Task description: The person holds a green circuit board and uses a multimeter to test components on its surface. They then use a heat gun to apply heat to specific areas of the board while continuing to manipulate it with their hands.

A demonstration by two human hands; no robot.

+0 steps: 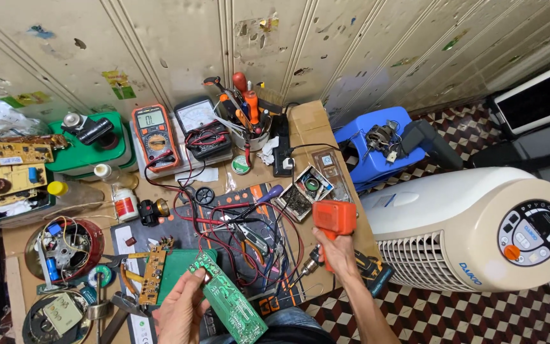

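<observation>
My left hand (179, 312) holds a long green circuit board (227, 297) tilted above the bench's front edge. An orange cordless drill (332, 220) is gripped in my right hand (337, 253) by its handle, just above the bench's right side, with its chuck (311, 262) pointing down and left toward the board. Under both hands lies a dark work mat (237, 216) covered with red and black test leads.
An orange multimeter (155, 135), an analog meter (204, 124) and a cup of screwdrivers (249, 118) stand at the back. Circuit boards (1, 169) lie left. A white tower fan (479, 229) lies right of the bench, beside a blue stool (370, 143).
</observation>
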